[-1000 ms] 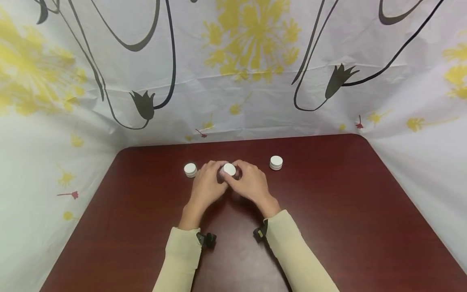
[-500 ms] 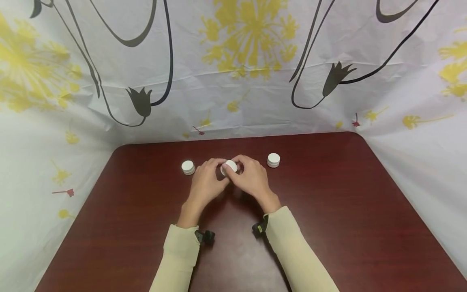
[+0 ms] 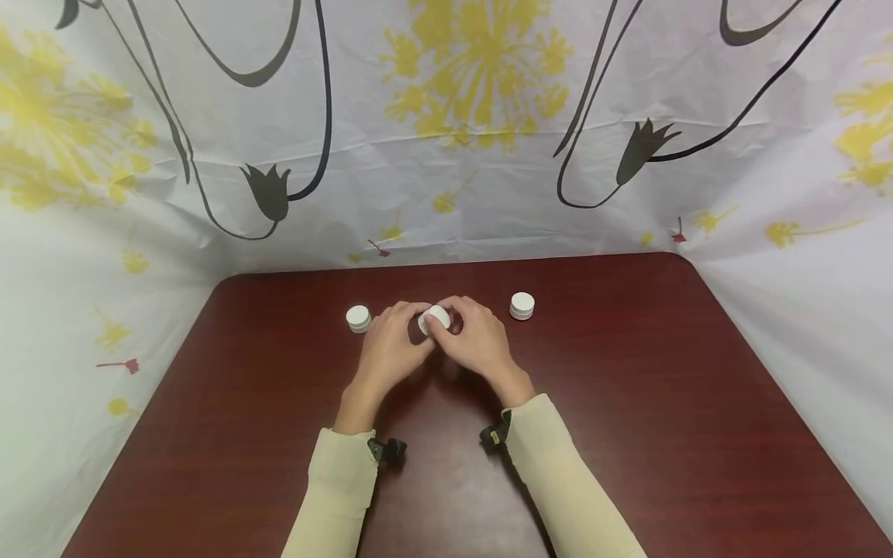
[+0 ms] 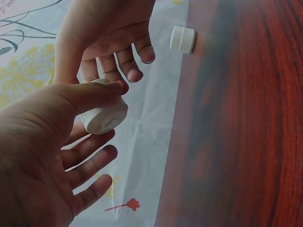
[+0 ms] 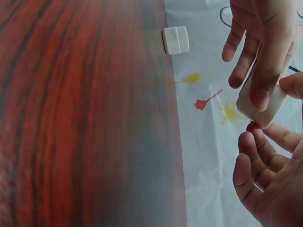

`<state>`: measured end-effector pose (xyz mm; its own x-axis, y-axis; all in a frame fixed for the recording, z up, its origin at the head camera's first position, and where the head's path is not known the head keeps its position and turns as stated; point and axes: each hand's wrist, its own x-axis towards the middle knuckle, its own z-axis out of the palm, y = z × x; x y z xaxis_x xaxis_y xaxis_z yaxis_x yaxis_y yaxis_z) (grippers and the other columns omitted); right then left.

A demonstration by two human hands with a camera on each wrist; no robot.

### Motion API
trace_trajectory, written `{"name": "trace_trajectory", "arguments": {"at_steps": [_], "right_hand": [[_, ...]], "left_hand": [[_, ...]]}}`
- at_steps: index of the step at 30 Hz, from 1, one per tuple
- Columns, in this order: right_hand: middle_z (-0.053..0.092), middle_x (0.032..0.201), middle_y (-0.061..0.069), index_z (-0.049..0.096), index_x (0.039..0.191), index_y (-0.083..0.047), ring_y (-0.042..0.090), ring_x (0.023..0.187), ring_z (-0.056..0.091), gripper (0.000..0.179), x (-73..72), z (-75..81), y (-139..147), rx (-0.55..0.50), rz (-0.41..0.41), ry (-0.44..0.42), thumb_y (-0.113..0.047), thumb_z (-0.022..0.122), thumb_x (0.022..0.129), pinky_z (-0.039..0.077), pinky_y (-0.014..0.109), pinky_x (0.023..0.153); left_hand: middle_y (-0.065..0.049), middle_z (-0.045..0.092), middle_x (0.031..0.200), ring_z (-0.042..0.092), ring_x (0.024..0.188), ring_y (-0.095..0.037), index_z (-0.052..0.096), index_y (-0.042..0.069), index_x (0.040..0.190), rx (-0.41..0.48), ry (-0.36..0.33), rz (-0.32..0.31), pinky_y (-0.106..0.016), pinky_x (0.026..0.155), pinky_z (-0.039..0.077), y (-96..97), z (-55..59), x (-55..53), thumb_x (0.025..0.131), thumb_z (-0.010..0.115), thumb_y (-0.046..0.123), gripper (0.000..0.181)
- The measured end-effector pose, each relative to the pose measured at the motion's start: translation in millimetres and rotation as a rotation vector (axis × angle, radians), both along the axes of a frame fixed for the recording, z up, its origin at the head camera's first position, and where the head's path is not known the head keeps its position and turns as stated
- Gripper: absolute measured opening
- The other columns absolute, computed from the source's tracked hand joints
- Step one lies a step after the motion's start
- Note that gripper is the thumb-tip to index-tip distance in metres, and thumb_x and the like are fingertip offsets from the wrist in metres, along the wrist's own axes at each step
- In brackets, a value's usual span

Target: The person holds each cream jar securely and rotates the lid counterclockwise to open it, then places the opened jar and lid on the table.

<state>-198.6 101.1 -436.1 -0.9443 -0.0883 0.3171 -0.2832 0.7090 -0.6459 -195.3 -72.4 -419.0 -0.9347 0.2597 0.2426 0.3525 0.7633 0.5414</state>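
Note:
Both hands hold one small white lidded jar (image 3: 438, 315) between them, raised over the far part of the table. My left hand (image 3: 393, 346) grips the jar from the left; in the left wrist view its thumb lies across the white jar (image 4: 108, 116), whose flat end shows faint marking. My right hand (image 3: 477, 339) pinches the jar from the right, its thumb over the near side of the top. In the right wrist view, the jar (image 5: 273, 108) is tilted and a seam runs around it. Fingers cover much of its side.
A similar white jar (image 3: 359, 318) stands just left of the left hand, and another white jar (image 3: 522, 305) stands to the right of the right hand. The dark red wooden table (image 3: 628, 403) ends at a white patterned cloth (image 3: 460, 209) behind.
The held jar has tipped: its lid faced up a second ago, and now its white side shows at the left. Both hands stay around it. The whole view has shifted slightly.

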Motion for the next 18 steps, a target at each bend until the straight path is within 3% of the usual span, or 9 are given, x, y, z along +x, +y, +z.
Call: {"name": "trace_trajectory", "arguments": {"at_steps": [6,12,18], "right_hand": [[0.068,0.093,0.0,0.074,0.117,-0.021,0.014,0.079,0.062,0.034,1.5,0.2,0.8,0.006,0.02,-0.012,-0.047,0.068,0.096,0.049,0.034,0.067],[0.07,0.095,-0.001,0.072,0.126,-0.022,0.014,0.083,0.065,0.045,0.2,0.0,0.4,0.012,-0.012,-0.033,-0.057,0.065,0.098,0.051,0.036,0.07],[0.068,0.086,-0.005,0.074,0.108,-0.023,0.014,0.077,0.062,0.042,0.6,1.9,-0.5,-0.002,-0.076,-0.031,-0.063,0.067,0.094,0.049,0.036,0.069]], "left_hand": [[-0.008,0.072,0.132,0.066,0.125,-0.032,0.071,0.012,0.134,0.018,-0.014,-0.009,-0.055,0.111,0.049,-0.8,-3.3,-0.2,0.087,0.086,0.028,0.051],[-0.01,0.072,0.132,0.066,0.124,-0.033,0.071,0.012,0.135,0.017,-0.007,-0.016,-0.056,0.109,0.05,-2.1,-4.5,-1.0,0.087,0.085,0.027,0.052],[-0.01,0.072,0.13,0.067,0.122,-0.034,0.072,0.013,0.134,0.015,0.004,-0.017,-0.055,0.107,0.051,-2.7,-3.8,-1.5,0.087,0.085,0.028,0.051]]}}
